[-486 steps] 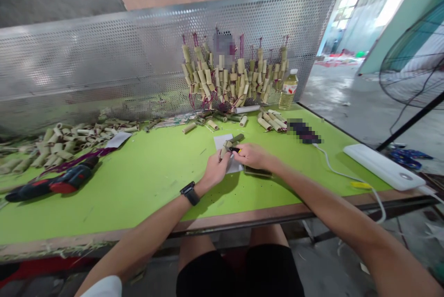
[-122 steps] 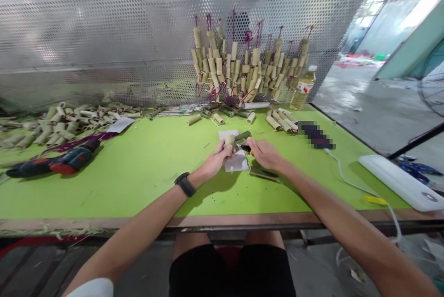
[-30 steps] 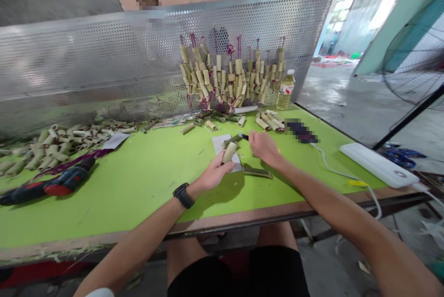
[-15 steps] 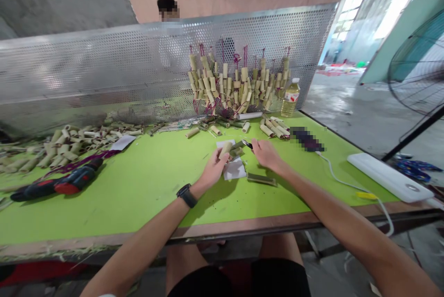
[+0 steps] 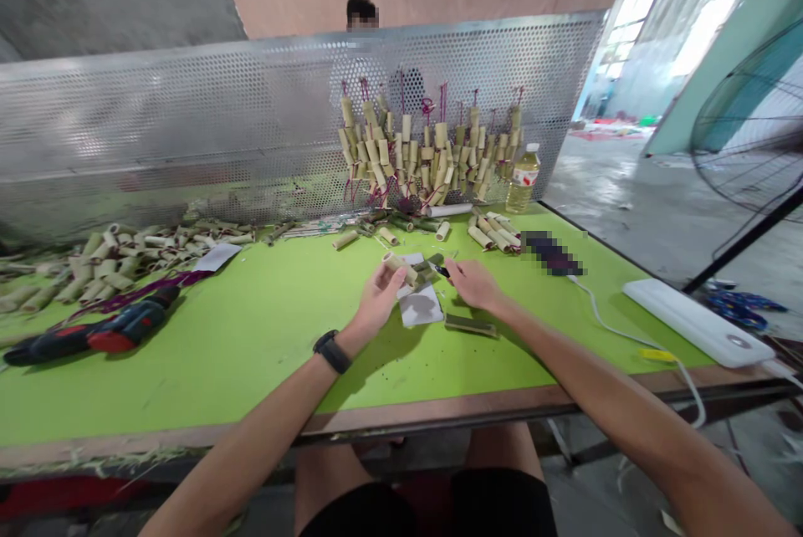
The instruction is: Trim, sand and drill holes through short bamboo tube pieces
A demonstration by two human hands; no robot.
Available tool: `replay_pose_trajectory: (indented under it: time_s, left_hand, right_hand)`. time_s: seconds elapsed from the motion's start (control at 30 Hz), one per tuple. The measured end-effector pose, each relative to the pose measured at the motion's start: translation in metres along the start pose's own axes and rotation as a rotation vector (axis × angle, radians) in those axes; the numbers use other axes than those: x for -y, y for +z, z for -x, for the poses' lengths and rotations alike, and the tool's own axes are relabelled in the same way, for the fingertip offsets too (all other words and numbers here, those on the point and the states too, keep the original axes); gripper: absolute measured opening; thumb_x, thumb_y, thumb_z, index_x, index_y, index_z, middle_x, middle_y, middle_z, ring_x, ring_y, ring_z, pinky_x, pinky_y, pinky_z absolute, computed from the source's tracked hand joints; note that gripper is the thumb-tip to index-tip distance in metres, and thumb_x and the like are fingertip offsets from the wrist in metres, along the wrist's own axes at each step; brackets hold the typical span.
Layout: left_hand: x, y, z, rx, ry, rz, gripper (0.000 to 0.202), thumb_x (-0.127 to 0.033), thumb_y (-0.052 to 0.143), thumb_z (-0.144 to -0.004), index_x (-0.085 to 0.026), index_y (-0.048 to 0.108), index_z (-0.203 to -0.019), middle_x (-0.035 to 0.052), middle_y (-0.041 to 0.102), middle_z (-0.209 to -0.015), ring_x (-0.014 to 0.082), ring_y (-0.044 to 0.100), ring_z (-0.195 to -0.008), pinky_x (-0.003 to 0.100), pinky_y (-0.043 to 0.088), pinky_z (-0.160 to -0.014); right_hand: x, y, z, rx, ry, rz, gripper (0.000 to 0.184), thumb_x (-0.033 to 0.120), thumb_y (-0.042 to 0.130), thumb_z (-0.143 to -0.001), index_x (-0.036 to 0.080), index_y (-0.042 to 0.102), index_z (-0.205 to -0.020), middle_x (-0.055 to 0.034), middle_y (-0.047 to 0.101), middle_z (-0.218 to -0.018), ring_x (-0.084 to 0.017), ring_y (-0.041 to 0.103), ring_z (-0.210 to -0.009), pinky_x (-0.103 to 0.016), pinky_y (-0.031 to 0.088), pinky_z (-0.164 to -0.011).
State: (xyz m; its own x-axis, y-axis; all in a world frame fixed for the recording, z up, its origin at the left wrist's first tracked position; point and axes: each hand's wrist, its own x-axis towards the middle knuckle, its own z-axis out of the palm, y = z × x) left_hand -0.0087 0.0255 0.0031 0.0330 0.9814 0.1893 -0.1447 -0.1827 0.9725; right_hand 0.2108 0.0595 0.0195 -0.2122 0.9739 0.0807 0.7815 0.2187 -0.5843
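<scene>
My left hand (image 5: 376, 299) is closed round a short pale bamboo tube (image 5: 401, 268), held just above a white sheet of paper (image 5: 420, 303) on the green table (image 5: 251, 336). My right hand (image 5: 474, 283) pinches a small dark-handled tool (image 5: 440, 270) whose tip points at the tube's end. A darker bamboo piece (image 5: 432, 260) lies right behind the tube. A flat dark strip (image 5: 470, 324) rests on the table under my right wrist.
A pile of bamboo tubes (image 5: 119, 253) and a red-and-black drill (image 5: 94, 334) lie at the left. Strung bamboo bundles (image 5: 427, 156) hang on the perforated metal screen (image 5: 188, 127), beside a bottle (image 5: 522, 179). A white power strip (image 5: 696, 321) sits right. Another person's head shows behind the screen.
My left hand has turned the tube so it lies more level and a little higher. My right hand has drawn closer with the tool. The person behind the screen has moved to the right.
</scene>
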Motion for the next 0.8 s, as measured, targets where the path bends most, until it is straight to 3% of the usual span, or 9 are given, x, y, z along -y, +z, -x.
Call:
replay_pose_trajectory:
  time_s: [0.1, 0.27, 0.47, 0.67, 0.8]
  left_hand:
    - [-0.003, 0.003, 0.004, 0.036, 0.015, -0.030, 0.029, -0.032, 0.076, -0.099, -0.026, 0.069, -0.127, 0.0103, 0.072, -0.143, 0.0275, 0.067, -0.131, 0.044, 0.059, -0.103]
    - [-0.005, 0.003, 0.010, 0.144, 0.113, -0.137, 0.035, -0.038, 0.077, -0.099, -0.020, 0.068, -0.128, 0.0152, 0.071, -0.144, 0.0284, 0.069, -0.130, 0.046, 0.055, -0.111]
    - [0.003, 0.001, 0.008, 0.143, 0.050, -0.084, 0.045, -0.051, 0.075, -0.099, -0.020, 0.069, -0.131, 0.0134, 0.072, -0.141, 0.0252, 0.071, -0.120, 0.039, 0.057, -0.103]
    - [0.016, -0.001, 0.005, 0.136, -0.113, -0.031, 0.062, -0.075, 0.072, -0.092, -0.019, 0.071, -0.120, 0.0065, 0.075, -0.105, 0.0176, 0.067, -0.083, 0.032, 0.055, -0.077]
    - [0.019, 0.001, 0.005, 0.190, -0.124, 0.036, 0.063, -0.081, 0.070, -0.089, -0.019, 0.064, -0.097, -0.0002, 0.062, -0.077, 0.0139, 0.055, -0.069, 0.029, 0.044, -0.066]
  right_hand:
    - [0.000, 0.002, -0.001, 0.023, -0.026, 0.002, 0.058, 0.044, 0.020, -0.117, 0.027, 0.037, -0.064, 0.0044, 0.037, -0.057, -0.014, 0.034, -0.048, -0.027, 0.033, -0.052]
    - [0.001, 0.001, 0.000, 0.012, -0.075, 0.002, 0.061, 0.046, 0.014, -0.117, 0.026, 0.038, -0.064, 0.0048, 0.036, -0.058, -0.013, 0.032, -0.048, -0.027, 0.031, -0.050]
    - [0.006, -0.003, 0.008, 0.033, -0.204, 0.044, 0.057, 0.040, 0.018, -0.118, 0.026, 0.039, -0.066, 0.0053, 0.038, -0.058, -0.013, 0.035, -0.049, -0.027, 0.031, -0.053]
    - [0.005, 0.000, 0.007, 0.095, -0.219, 0.031, 0.054, 0.043, 0.023, -0.117, 0.026, 0.041, -0.069, 0.0036, 0.042, -0.060, -0.015, 0.037, -0.051, -0.031, 0.035, -0.056]
    - [0.002, 0.003, 0.005, 0.077, -0.246, 0.010, 0.056, 0.046, 0.024, -0.118, 0.027, 0.038, -0.067, 0.0039, 0.037, -0.057, -0.015, 0.035, -0.049, -0.032, 0.032, -0.054]
